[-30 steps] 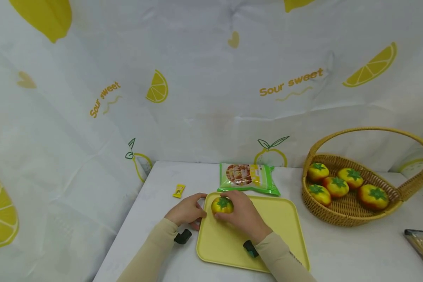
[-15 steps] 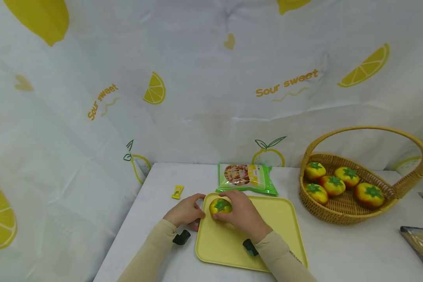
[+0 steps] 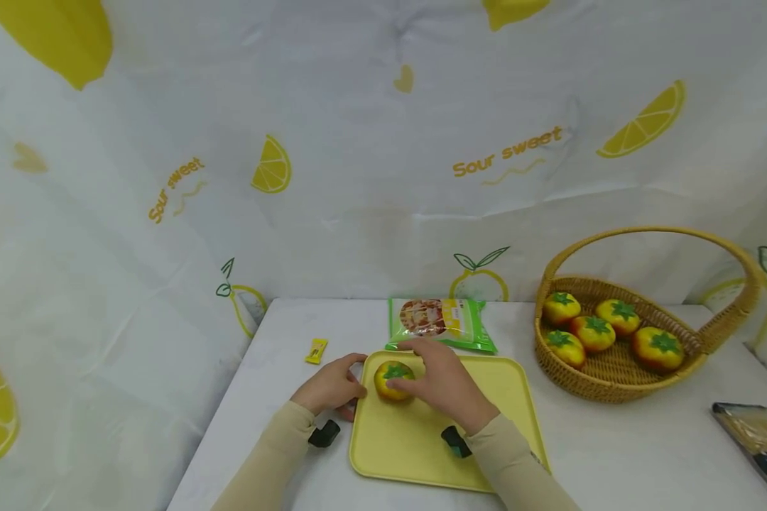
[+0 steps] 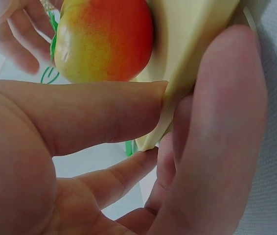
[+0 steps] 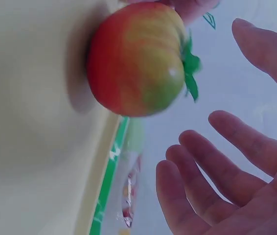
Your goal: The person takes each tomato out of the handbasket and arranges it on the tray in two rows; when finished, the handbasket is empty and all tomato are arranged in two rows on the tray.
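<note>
A red and yellow tomato point(image 3: 393, 381) with a green leafy top sits on a pale yellow tray point(image 3: 415, 443), near its far left corner. My left hand point(image 3: 329, 385) pinches the tray's left rim; in the left wrist view its thumb point(image 4: 114, 110) lies on the rim and the other fingers go beneath it. Over the tray, my right hand point(image 3: 446, 383) is beside the tomato. The right wrist view shows the right hand's fingers point(image 5: 212, 171) spread and apart from the tomato point(image 5: 136, 61).
Behind the tray lies a green food packet point(image 3: 431, 319). To the left is a small yellow wrapped packet point(image 3: 316, 350). A wicker basket point(image 3: 620, 394) holding several similar tomatoes stands at the right. Another dark-edged packet point(image 3: 754, 436) lies at the far right.
My right hand's fingers, around the tomato before, have come away from it and spread. The left hand keeps its hold on the tray. The head view has turned slightly right.
</note>
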`<state>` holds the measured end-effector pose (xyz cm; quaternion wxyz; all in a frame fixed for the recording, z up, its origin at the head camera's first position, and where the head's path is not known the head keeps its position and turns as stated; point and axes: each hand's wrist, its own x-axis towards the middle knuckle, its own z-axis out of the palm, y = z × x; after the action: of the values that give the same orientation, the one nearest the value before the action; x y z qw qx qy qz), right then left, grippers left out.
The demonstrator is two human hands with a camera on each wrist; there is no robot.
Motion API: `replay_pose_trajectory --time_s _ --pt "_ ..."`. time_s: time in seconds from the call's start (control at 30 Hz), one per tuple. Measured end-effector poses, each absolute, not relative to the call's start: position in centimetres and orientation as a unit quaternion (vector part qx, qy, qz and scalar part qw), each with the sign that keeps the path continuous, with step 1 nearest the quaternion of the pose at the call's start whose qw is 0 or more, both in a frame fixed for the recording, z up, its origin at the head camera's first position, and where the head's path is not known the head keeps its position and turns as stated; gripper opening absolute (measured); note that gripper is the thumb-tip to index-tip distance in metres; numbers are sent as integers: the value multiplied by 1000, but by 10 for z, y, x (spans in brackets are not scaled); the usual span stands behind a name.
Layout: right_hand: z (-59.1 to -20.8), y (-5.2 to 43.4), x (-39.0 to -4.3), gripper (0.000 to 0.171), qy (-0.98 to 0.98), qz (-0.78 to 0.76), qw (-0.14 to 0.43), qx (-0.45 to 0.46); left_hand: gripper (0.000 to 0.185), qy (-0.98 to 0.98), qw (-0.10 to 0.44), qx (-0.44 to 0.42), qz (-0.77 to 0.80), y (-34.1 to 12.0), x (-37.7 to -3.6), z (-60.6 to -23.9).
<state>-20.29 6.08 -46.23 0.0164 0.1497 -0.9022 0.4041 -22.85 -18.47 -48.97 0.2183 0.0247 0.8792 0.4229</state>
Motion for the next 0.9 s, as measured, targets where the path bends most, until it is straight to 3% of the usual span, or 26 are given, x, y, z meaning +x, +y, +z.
replay_pose_trajectory --time_s 0.23,0.57,0.9 --pt "-451 106 -198 60 -912 383 30 145 70 878 222 27 423 -183 -227 -490" --pt "-428 228 -184 48 -939 264 156 158 71 883 217 21 415 -189 -223 -487" --pt "-413 350 -173 73 -982 165 72 61 72 887 218 28 406 -185 -224 -485"
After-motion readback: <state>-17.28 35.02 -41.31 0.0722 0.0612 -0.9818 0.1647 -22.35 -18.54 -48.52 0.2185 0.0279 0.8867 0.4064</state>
